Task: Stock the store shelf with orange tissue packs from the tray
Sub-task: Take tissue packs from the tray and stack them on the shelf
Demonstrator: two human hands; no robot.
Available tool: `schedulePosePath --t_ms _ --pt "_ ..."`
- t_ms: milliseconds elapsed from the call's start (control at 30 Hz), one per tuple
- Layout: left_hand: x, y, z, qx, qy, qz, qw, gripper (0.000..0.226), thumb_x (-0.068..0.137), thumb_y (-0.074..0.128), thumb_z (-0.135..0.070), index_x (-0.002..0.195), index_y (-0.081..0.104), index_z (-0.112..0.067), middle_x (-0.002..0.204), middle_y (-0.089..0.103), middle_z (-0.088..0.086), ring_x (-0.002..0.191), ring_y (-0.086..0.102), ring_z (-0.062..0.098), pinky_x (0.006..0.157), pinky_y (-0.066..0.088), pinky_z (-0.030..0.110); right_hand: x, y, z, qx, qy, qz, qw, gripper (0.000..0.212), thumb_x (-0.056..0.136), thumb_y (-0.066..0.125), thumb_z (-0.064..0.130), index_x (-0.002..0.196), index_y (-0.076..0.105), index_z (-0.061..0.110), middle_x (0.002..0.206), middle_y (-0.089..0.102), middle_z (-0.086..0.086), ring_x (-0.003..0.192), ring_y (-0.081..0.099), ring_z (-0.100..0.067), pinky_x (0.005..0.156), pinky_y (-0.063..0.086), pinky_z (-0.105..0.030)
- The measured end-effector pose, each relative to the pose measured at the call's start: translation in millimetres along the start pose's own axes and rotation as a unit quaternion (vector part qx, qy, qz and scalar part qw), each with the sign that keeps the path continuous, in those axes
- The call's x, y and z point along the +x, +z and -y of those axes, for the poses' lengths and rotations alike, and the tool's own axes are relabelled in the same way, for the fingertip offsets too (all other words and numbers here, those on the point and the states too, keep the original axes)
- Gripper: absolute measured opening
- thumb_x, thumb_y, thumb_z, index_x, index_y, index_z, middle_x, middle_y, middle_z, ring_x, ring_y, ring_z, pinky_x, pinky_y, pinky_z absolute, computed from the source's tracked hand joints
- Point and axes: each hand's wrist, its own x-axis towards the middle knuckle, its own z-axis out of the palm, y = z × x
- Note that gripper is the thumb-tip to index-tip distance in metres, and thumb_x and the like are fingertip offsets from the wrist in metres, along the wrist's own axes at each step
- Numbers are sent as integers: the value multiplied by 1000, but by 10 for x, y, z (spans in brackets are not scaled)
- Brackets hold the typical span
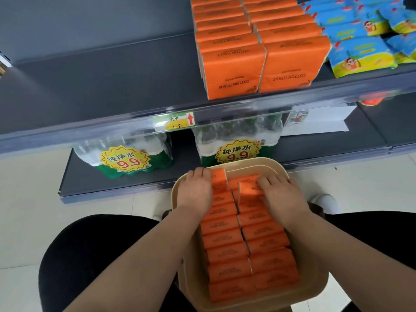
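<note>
The step in hand looks like the pick-up. Both hands are down at the far end of the shallow beige square plastic tray [279, 170], which sits between the person's dark-clad knees and holds two rows of orange paper-wrapped tissue packs [227, 253] standing on edge. The left hand [198, 188] has its fingers curled round the far left pack [219, 176], which stands raised above its row. The right hand [281, 194] lies with its fingers curved over the far right pack [249, 189], which is tipped up out of its row; its thumb is hidden, so the hold there looks like a grip but is less certain. Up on the dark grey metal shelf [112, 75], two rows of the same orange stock [234, 70] already run front to back, beside blue and yellow wipe packets [360, 55]. The shelf to the left of those rows shows bare. Most of the tray is still full, so the job appears far from finished. The next move calls for drawing both packs free without dragging their neighbours, carrying them over the shelf's front rail, then setting them upright against the existing rows or starting a new one on the bare stretch alongside.
</note>
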Motion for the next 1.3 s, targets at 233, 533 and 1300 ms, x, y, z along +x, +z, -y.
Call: schedulePosePath --t_ms 233,533,1300 --pt "59 73 -110 91 1 41 995 38 91 51 -13 129 46 -10 125 48 10 115 45 27 93 45 36 -113 34 -145 52 5 7 999 37 97 42 22 133 39 26 134 49 1 122 47 -21 102 34 -34" --pt "-51 89 -73 88 19 87 992 44 90 49 -8 132 36 -10 127 53 11 116 50 28 92 46 36 -175 -6 -57 58 -59 -9 997 51 98 41 21 144 24 34 139 41 1 130 36 -22 110 26 -38" --pt "-415 -2289 429 -17 -48 -275 960 38 84 55 -18 121 51 -13 111 58 11 105 51 33 81 48 44 -181 -2216 396 7 -63 -379 923 61 73 65 0 129 52 21 109 57 -10 101 53 -34 80 40 -43"
